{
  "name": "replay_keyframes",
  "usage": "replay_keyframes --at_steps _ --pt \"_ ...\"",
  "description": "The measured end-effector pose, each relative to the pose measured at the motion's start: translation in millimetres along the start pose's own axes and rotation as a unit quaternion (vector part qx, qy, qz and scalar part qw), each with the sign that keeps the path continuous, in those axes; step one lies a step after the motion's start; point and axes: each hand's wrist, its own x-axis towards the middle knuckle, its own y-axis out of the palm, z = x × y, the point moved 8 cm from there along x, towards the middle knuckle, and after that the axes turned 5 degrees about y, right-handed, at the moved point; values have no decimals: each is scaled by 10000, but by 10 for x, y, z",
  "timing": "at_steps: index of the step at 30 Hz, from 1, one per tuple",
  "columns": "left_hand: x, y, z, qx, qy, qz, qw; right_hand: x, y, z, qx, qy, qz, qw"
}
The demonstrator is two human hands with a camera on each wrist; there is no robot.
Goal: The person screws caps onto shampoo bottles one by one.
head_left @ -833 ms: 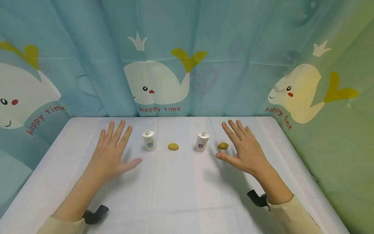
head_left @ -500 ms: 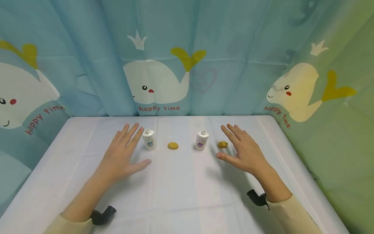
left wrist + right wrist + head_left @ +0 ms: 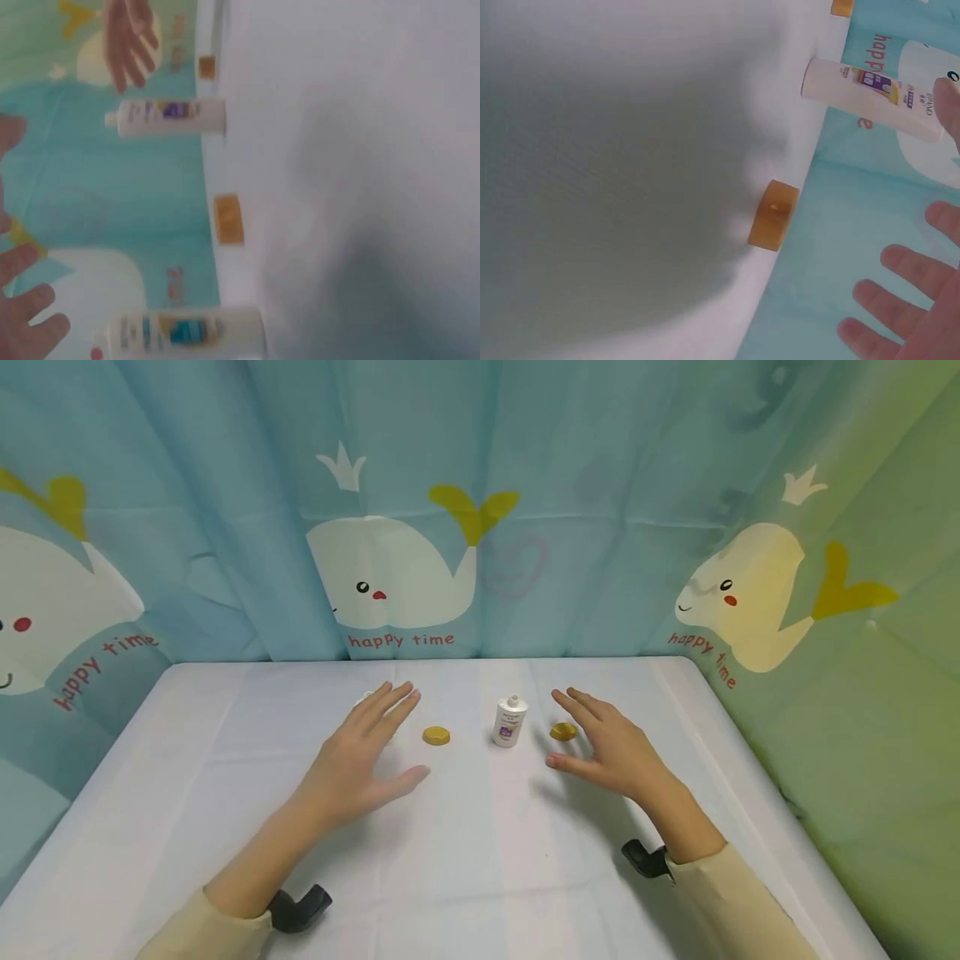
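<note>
Fingers spread, my left hand (image 3: 360,764) hovers over the table, covering most of a white bottle in the head view. The left wrist view shows that bottle (image 3: 187,334) upright, with a blue label. A gold cap (image 3: 437,736) lies to the right of this hand. Farther right stands a second white bottle (image 3: 509,722) with a purple label and a bare, capless neck. My right hand (image 3: 611,747), fingers extended and holding nothing, is held above the table beside another gold cap (image 3: 563,732). The right wrist view has this cap (image 3: 774,216) on the cloth, apart from the fingers.
A white cloth covers the table (image 3: 465,877). Behind it hangs a blue-green curtain (image 3: 585,585) printed with whales, which also runs along both sides. Each wrist wears a black mount, the left mount (image 3: 300,910) just above the cloth.
My left hand has moved right, in front of the blue-labelled bottle, which is now mostly hidden in the head view. My right hand has barely moved. Bottles and caps stay put.
</note>
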Motion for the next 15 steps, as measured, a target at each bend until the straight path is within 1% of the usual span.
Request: replay_keyframes --at_steps 3,6,9,12,15 --pt "69 80 -33 -367 -36 -43 9993 33 34 -36 42 74 132 9999" --pt "127 194 -44 -748 -241 45 9969 48 82 -80 68 139 297 9994" --pt "164 334 -42 -1165 -528 243 9915 44 146 -122 77 147 454 9988" --pt "201 492 -7 -1507 -792 416 9845 57 204 -166 87 140 543 9984" --pt "243 642 40 -1716 -976 535 9789 79 247 -204 92 151 597 9981"
